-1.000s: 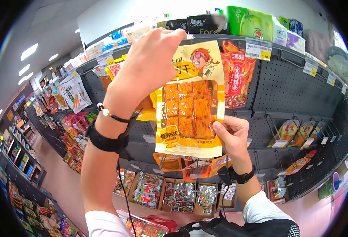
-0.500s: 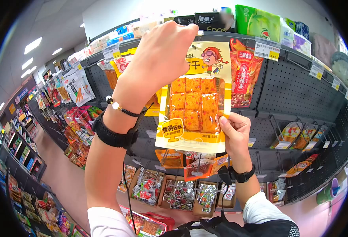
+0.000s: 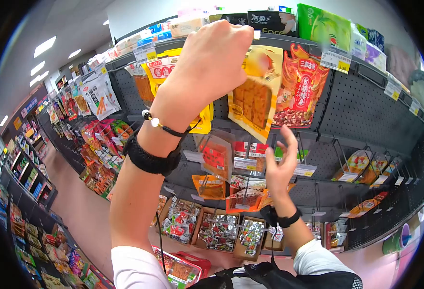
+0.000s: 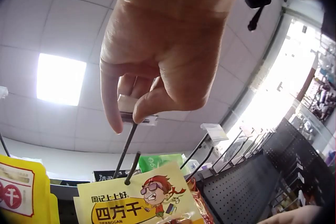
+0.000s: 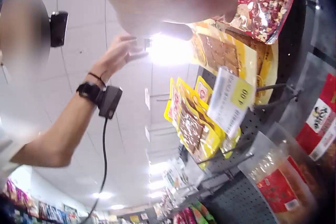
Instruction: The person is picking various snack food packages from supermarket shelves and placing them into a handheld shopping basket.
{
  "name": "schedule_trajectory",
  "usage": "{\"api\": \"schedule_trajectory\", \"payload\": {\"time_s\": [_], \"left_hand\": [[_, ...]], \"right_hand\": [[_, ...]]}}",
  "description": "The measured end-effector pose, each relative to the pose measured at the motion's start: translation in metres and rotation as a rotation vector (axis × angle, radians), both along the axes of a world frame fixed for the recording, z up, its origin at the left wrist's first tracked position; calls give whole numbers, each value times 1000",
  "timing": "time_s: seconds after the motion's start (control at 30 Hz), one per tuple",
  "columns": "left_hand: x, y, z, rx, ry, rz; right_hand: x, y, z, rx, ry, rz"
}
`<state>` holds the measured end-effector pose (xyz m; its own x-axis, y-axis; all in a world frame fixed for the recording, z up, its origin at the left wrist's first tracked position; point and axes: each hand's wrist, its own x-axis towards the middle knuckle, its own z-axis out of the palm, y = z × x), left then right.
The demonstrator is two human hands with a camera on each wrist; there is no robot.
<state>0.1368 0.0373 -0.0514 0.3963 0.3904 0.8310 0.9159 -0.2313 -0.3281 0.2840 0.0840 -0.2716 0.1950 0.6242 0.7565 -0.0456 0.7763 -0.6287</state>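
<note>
Yellow packet (image 3: 256, 91), windowed orange squares (image 3: 251, 105), left hand (image 3: 214, 62) pinching tag holder (image 4: 149, 121), right hand (image 3: 281, 166) fingers apart

At least two flat pale-yellow packets (image 4: 149, 200) with a cartoon figure hang near centre. One red plastic packet with white lettering (image 3: 302, 89) hangs just right of them, and at least three bright-yellow plastic packets (image 5: 190, 124) hang to their left. There is one bright green rectangular pack (image 3: 323, 30) above, at far right on one round green bucket (image 3: 391, 243), and at bottom one red plastic basket (image 3: 200, 265). At least three open brown cardboard boxes (image 3: 216, 232) stand low. Two black wristbands (image 3: 153, 156) and one beaded black bracelet (image 3: 166, 127) show.
</note>
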Motion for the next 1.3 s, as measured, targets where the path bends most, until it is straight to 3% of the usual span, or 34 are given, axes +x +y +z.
{"api": "schedule_trajectory", "payload": {"time_s": [0.07, 0.13, 0.2, 0.27, 0.37, 0.4, 0.5, 0.53, 0.63, 0.67, 0.7, 0.73, 0.77, 0.83, 0.87, 0.9, 0.93, 0.97, 1.0, 1.1, 1.27, 1.3], "left_hand": [[0, 7, 0, 71, 53, -48], [1, 2, -3, 21, 37, 10], [-12, 5, -9, 123, 76, -58], [-13, -9, -29, 126, 55, -174], [-11, -52, -90, -95, -230, -195], [-16, -67, -115, -85, -231, -198], [-46, -122, -232, -483, -616, -344], [-57, -152, -275, -807, -925, -245], [-79, -244, -393, -1390, -1139, -28], [-82, -291, -447, -1474, -1111, -36], [-96, -336, -514, -1661, -979, 261], [-95, -359, -526, -1718, -1115, 254], [-96, -404, -603, -1567, -1184, 479], [-70, -434, -626, -1252, -1445, 702], [-91, -402, -615, -1293, -1520, 828], [-75, -431, -664, -1090, -1544, 761], [-54, -448, -665, -1150, -1740, 874], [-57, -458, -709, -1087, -1888, 851], [-48, -458, -702, -1060, -1988, 797], [-31, -474, -739, -1010, -2049, 691], [-31, -468, -789, -962, -1942, 932], [-27, -467, -798, -826, -2083, 917]], "right_hand": [[3, 4, -20, 214, -316, 36], [-3, -13, -31, 174, -463, 68], [-12, -14, -42, 201, -545, 80], [-13, -18, -48, 281, -702, -125], [-10, -17, -51, 319, -820, -248], [-9, -18, -48, 307, -845, -285], [2, -26, -41, 305, -906, -329], [2, -30, -43, 278, -923, -319], [4, -32, -41, 274, -915, -279], [2, -33, -41, 289, -911, -234], [0, -33, -43, 306, -901, -245], [-3, -33, -46, 322, -890, -255], [-5, -31, -52, 351, -866, -261], [-2, -20, -50, 385, -809, -275], [1, -3, -31, 416, -729, -351], [1, -2, -30, 402, -730, -340], [-4, -6, -36, 387, -731, -329], [-6, -4, -35, 397, -730, -358], [-5, 1, -32, 407, -729, -385], [10, 21, -29, 435, -819, -518], [22, 41, -27, 253, -693, -548], [29, 45, -25, 259, -747, -643]]}}
